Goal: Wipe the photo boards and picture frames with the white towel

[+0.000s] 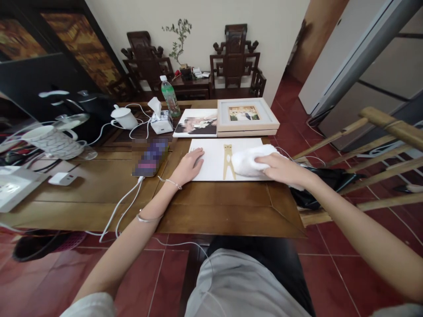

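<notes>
A white panel point(208, 163) lies flat on the wooden table, with a tan, forked piece point(228, 163) on its middle that looks like a frame stand. My left hand point(190, 165) rests on the panel's left edge, fingers stretched out and holding nothing. In my right hand point(277, 165) is a bunched white cloth point(249, 159), pressed onto the panel's right side, close beside the tan piece. The cloth hides part of the panel's right end.
Behind the panel lie a photo print point(198, 123) and a framed picture point(247, 114). A charging phone point(152, 157), tissue box point(161, 122), green-labelled bottle point(170, 97), lidded cup point(124, 118) and patterned mug point(53, 141) stand leftward. A wooden chair point(376, 132) is at right.
</notes>
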`<state>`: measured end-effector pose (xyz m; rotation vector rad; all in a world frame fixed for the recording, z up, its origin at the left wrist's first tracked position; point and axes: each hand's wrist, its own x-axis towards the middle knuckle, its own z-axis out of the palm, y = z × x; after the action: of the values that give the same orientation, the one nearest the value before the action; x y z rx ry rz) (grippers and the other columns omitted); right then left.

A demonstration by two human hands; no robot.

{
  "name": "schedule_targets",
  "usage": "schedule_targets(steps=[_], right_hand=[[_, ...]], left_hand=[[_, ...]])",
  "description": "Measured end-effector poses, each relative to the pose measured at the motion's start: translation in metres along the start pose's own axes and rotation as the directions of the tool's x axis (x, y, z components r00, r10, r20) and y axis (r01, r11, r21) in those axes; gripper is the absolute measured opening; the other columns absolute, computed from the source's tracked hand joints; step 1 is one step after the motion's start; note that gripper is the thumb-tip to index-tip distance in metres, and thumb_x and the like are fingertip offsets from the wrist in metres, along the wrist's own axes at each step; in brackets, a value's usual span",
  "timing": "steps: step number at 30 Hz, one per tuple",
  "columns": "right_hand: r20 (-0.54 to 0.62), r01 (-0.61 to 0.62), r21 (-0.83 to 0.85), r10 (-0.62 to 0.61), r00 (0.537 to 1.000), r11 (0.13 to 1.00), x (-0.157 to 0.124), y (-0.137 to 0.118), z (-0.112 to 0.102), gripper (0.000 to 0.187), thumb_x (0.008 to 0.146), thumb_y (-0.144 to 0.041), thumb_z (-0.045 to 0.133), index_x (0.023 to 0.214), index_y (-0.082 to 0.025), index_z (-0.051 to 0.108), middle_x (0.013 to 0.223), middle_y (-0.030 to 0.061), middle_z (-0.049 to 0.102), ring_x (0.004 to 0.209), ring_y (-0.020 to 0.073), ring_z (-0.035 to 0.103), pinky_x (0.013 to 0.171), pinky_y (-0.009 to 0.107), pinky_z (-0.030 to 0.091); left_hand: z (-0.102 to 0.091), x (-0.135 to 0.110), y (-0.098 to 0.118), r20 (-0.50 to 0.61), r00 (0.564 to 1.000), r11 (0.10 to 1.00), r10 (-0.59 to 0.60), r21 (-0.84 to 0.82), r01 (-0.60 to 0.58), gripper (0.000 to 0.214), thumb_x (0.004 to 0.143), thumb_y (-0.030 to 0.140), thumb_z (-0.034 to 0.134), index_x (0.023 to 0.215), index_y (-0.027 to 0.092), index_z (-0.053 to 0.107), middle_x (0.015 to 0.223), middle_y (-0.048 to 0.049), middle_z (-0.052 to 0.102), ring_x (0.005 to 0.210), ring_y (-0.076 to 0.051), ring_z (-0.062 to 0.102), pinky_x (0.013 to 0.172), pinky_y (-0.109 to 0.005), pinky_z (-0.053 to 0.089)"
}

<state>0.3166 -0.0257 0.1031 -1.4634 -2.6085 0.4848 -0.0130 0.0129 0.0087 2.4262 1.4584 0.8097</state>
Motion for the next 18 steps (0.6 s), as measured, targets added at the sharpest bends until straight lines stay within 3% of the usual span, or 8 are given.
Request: schedule_targets(steps=[2,4,10,13,18], right_hand=[[-0.031,-0.022,0.027,0.023,0.999,0.999,0.022,0.011,-0.002,0.044,0.073,-0.016,0.045,0.110,-0.018,0.068,0.122,0.0126,0.068,0.114,0.0323,0.058,0.093,0.038,0.043],[-0.033,0.000,0.043,0.002,0.999,0.999,0.045,0.019,-0.008,0.040,0.071,-0.016,0.046,0.103,-0.019,0.069,0.122,0.0116,0.069,0.112,0.0328,0.059,0.093,0.039,0.044],[-0.013,-0.092,0.027,0.092,0.996,0.995,0.093,0.029,-0.029,0.037,0.065,-0.015,0.049,0.098,-0.020,0.066,0.109,0.0099,0.071,0.094,0.0288,0.062,0.076,0.035,0.046],[-0.019,-0.121,0.034,0.122,0.992,0.992,0.101,0.029,-0.029,0.037,0.065,-0.016,0.049,0.099,-0.020,0.065,0.106,0.0094,0.071,0.087,0.0264,0.061,0.071,0.033,0.044],[-0.063,-0.057,0.012,0.057,0.996,0.998,0.084,0.025,-0.017,0.037,0.069,-0.015,0.045,0.099,-0.018,0.068,0.112,0.0126,0.070,0.100,0.0305,0.060,0.080,0.036,0.044]], left_hand=[[-0.001,0.000,0.000,0.004,1.000,1.000,0.001,0.007,-0.001,0.043,0.094,0.032,0.042,0.126,0.009,0.062,0.141,-0.0188,0.057,0.135,-0.029,0.051,0.117,-0.048,0.036],[-0.001,-0.001,-0.001,0.006,1.000,1.000,0.007,0.007,-0.007,0.043,0.095,0.033,0.042,0.126,0.010,0.062,0.141,-0.0183,0.057,0.135,-0.029,0.051,0.117,-0.049,0.037],[-0.001,-0.001,-0.002,0.003,1.000,1.000,-0.002,0.007,0.002,0.042,0.094,0.034,0.043,0.126,0.014,0.062,0.141,-0.0153,0.058,0.136,-0.029,0.050,0.117,-0.050,0.037],[-0.001,-0.002,-0.001,0.012,1.000,1.000,-0.006,0.008,0.005,0.043,0.094,0.034,0.043,0.126,0.013,0.062,0.142,-0.0157,0.057,0.136,-0.029,0.050,0.117,-0.050,0.037],[-0.003,-0.001,0.000,0.023,1.000,1.000,-0.005,0.020,0.004,0.044,0.094,0.033,0.042,0.127,0.012,0.061,0.143,-0.0168,0.056,0.137,-0.029,0.049,0.117,-0.050,0.037]])
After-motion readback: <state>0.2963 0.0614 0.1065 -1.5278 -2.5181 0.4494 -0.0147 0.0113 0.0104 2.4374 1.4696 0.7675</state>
